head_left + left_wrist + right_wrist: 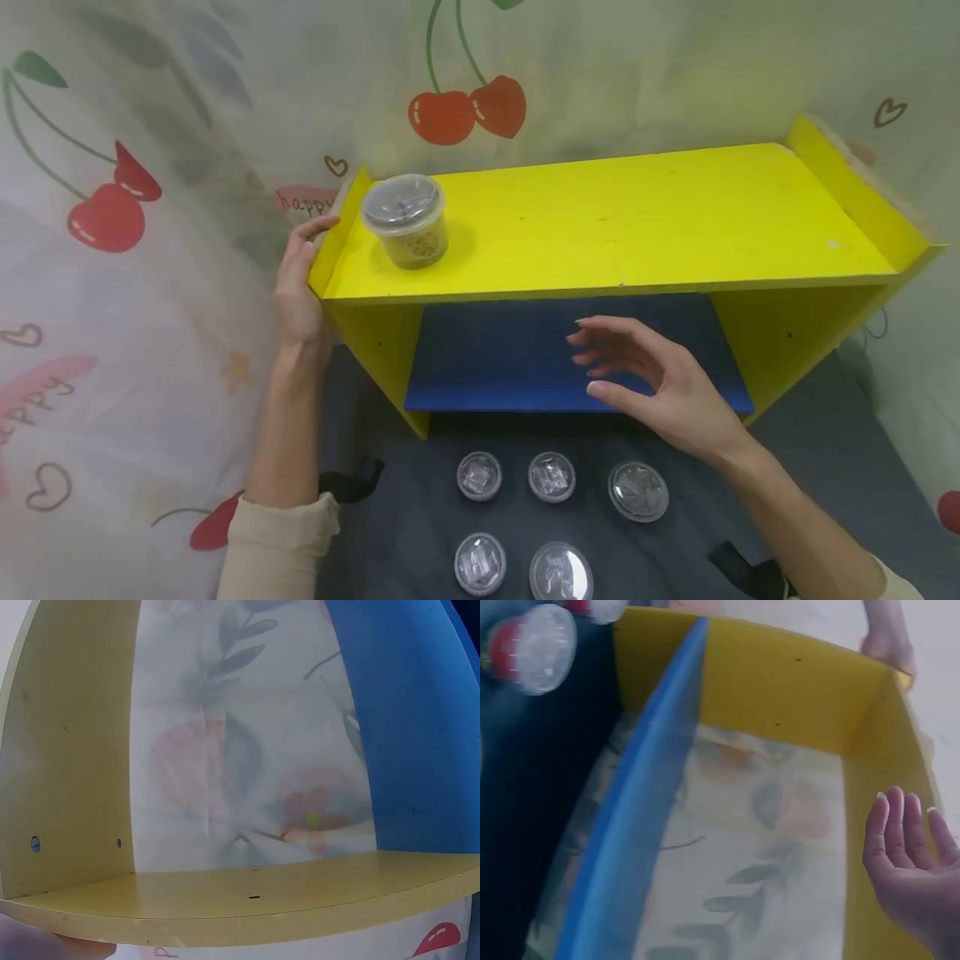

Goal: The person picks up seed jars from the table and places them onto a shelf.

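Note:
A yellow shelf unit with a blue inner board stands ahead of me. My left hand grips the outer side of its left panel, near the top corner. Part of that hand shows under the panel in the left wrist view. On the top board's left end sits a clear lidded tub with small brownish contents. My right hand hovers in front of the shelf, holding nothing, its fingers loosely bent. The right wrist view shows this hand beside the yellow top board.
Several round clear-lidded tubs stand on the dark surface before the shelf, among them one at the right and one at the front. Behind and to the left hangs a cherry-print curtain.

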`<state>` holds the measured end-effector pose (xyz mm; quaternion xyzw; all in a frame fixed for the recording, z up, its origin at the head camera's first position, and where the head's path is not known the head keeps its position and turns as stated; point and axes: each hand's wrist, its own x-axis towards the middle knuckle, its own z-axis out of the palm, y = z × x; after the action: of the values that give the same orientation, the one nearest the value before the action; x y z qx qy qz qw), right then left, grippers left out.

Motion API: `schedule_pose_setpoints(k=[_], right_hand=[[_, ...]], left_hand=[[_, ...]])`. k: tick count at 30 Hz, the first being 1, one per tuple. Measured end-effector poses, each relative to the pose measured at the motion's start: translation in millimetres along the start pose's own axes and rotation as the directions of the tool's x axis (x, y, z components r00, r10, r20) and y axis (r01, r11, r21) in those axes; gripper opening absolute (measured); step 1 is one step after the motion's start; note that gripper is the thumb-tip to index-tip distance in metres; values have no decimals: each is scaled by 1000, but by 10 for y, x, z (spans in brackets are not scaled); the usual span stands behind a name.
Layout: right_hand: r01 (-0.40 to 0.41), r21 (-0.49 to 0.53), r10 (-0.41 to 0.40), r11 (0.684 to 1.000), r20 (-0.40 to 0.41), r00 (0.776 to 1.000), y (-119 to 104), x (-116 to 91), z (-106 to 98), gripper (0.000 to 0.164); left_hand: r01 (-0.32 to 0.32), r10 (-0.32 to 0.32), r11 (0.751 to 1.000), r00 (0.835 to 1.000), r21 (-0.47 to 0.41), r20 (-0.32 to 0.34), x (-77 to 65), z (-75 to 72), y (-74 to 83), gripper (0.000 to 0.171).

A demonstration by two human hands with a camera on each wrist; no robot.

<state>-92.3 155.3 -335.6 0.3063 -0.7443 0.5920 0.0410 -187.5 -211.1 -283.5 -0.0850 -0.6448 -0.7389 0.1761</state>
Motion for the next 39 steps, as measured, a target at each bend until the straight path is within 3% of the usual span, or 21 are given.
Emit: schedule_pose_setpoints(k=[14, 26, 39], right_hand=[[-87, -7, 87, 996, -17, 996, 446, -413, -6, 59], [-138, 33, 140, 990, -50, 989, 804, -784, 105, 60], [-148, -34, 144, 988, -87, 986, 1099, -1018, 206, 63]], left_hand=[[-14, 15, 1000, 1000, 17, -5, 5, 13, -26, 39], [-34, 35, 998, 999, 53, -9, 14, 17, -2, 39], [-31, 31, 999, 999, 27, -16, 12, 28, -14, 39]])
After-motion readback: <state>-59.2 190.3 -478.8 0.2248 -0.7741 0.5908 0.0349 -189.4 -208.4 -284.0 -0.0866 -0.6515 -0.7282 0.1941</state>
